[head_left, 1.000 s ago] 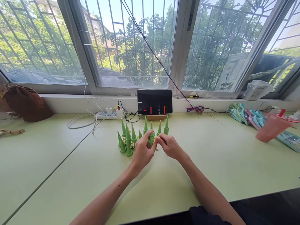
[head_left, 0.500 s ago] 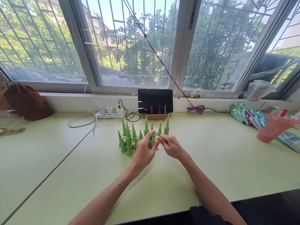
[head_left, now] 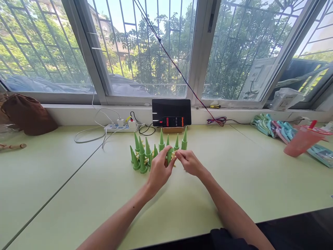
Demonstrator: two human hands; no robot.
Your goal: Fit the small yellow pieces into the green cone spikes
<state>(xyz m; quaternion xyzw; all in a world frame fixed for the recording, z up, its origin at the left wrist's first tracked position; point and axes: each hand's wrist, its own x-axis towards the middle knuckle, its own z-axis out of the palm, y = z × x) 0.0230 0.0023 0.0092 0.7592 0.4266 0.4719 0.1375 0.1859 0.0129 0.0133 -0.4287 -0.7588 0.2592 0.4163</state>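
Note:
Several green cone-topped pieces [head_left: 142,152], joined by small yellow parts, stand upright as a cluster on the table. My left hand [head_left: 160,168] is closed round a green cone-topped tower [head_left: 169,155] at the cluster's front right, thumb and fingers on either side of it. Right beside it, my right hand [head_left: 189,162] pinches a small yellow piece [head_left: 174,153] against the tower's right side. The fingertips of both hands nearly meet there. Behind my hands, more green cones [head_left: 184,139] rise, their lower parts partly hidden.
Behind the cluster, a tablet [head_left: 170,107] and a phone [head_left: 174,122] lean on a small stand. A power strip [head_left: 122,127] with cables lies left of them. At the right stands a tilted-looking pink cup [head_left: 303,141] near bagged items [head_left: 282,132]; a brown bag [head_left: 28,114] sits far left.
Both hands keep their hold, with only slight finger movement at the yellow piece. The whole view shifts a little with the head; the cluster stays put.

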